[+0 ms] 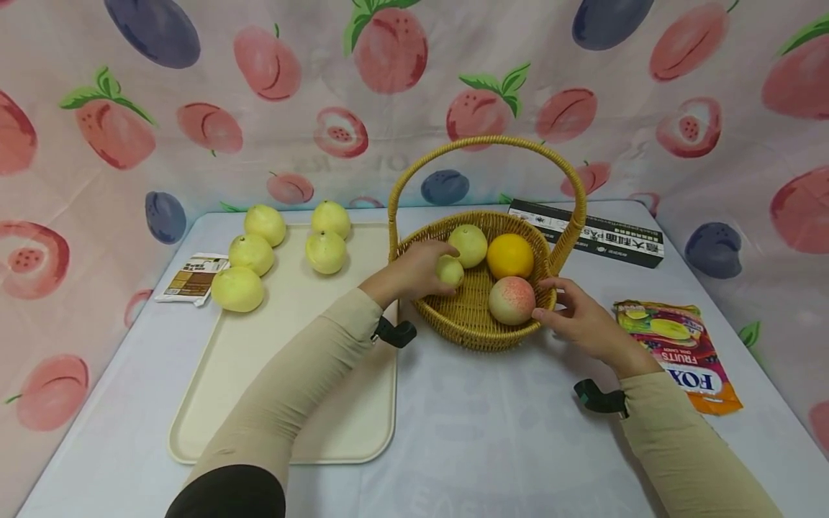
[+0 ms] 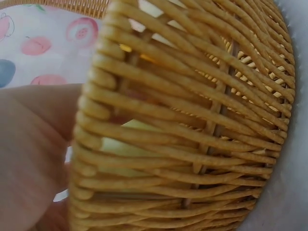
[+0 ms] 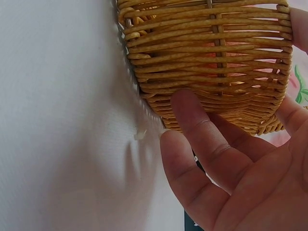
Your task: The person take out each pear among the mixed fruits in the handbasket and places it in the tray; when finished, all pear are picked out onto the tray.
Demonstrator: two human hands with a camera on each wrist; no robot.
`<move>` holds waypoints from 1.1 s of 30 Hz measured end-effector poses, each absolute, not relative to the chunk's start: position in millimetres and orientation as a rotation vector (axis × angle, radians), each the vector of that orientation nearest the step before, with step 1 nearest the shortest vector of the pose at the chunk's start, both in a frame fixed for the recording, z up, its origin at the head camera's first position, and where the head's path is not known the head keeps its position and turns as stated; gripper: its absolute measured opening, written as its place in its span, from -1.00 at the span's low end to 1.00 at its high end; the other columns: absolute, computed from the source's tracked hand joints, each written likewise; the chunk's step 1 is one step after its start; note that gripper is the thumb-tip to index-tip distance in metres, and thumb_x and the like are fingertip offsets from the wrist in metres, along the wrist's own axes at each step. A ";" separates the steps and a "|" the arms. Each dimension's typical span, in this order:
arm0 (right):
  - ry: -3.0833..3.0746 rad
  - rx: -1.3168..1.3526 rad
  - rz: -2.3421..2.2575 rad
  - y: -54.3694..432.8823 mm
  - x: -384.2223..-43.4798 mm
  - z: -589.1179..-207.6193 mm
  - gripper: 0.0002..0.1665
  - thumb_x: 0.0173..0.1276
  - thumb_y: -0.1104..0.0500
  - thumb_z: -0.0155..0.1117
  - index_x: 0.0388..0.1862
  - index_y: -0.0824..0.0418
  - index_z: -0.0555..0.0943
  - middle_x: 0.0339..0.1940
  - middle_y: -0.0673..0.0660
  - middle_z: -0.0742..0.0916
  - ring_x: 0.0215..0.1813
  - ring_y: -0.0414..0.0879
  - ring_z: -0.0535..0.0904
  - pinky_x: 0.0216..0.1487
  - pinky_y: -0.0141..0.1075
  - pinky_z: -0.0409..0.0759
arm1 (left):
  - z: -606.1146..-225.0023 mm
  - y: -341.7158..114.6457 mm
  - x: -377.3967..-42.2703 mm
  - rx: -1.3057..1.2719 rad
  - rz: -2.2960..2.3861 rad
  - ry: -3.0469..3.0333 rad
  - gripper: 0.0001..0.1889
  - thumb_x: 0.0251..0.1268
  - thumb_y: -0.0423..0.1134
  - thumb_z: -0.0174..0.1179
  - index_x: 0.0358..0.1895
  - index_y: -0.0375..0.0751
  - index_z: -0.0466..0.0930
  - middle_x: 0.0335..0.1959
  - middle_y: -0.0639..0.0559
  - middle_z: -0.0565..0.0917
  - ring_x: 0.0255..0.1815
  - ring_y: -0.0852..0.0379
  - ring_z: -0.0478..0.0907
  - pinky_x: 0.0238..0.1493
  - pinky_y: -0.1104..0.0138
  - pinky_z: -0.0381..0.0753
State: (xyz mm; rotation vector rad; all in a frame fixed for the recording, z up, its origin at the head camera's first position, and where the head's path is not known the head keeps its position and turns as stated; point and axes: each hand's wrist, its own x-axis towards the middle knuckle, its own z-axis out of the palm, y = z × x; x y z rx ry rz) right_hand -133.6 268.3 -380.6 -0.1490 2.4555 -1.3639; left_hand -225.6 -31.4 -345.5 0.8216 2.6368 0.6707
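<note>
A wicker basket (image 1: 482,338) with a tall arched handle stands right of the tray's edge. Reaching over its left rim, my left hand (image 1: 417,272) grips a small round yellow-green fruit (image 1: 450,271) inside. Another yellow-green fruit (image 1: 468,246), an orange (image 1: 510,256) and a pink-and-cream peach (image 1: 512,301) lie in the same basket. On the opposite side, my right hand (image 1: 583,324) holds the basket's right rim, some fingers against the outer weave. Through the wicker in the left wrist view, the gripped fruit (image 2: 127,149) shows only in part.
A cream tray (image 1: 337,417) lies at left, with several yellow-green fruits (image 1: 237,289) at its far end. Beside it is a brown-and-white packet (image 1: 192,278). Behind the basket lies a long black box (image 1: 602,237); a colourful candy bag (image 1: 676,352) rests near the right forearm.
</note>
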 end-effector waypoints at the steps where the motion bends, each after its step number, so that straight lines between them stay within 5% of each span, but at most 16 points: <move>1: 2.454 -0.146 -1.364 268.2 -133.7 -380.9 -0.19 0.49 -0.10 0.24 0.53 0.15 0.15 0.47 0.38 0.28 0.21 0.28 0.44 0.00 -0.09 0.58 | -346.2 -31.1 -226.2 0.825 0.663 2.635 -0.33 0.26 -0.14 0.41 0.42 -0.20 0.41 0.43 -0.11 0.39 0.50 -0.11 0.17 0.47 0.13 0.13; 20: 2.475 -0.163 -1.344 267.3 -131.9 -379.7 -0.21 0.50 -0.09 0.23 0.51 0.17 0.16 0.51 0.41 0.23 0.25 0.33 0.41 0.01 -0.06 0.57 | -349.5 -30.2 -229.3 0.870 0.664 2.567 -0.28 0.20 -0.14 0.46 0.41 -0.18 0.39 0.33 -0.11 0.48 0.29 -0.01 0.40 0.24 0.20 0.42; 33: 2.493 -0.166 -1.331 266.6 -130.5 -378.7 -0.22 0.51 -0.10 0.22 0.52 0.17 0.16 0.49 0.43 0.25 0.22 0.31 0.43 0.00 -0.08 0.57 | -351.6 -28.3 -230.1 0.876 0.621 2.558 -0.26 0.20 -0.13 0.46 0.43 -0.17 0.35 0.32 -0.10 0.48 0.26 0.00 0.41 0.23 0.19 0.42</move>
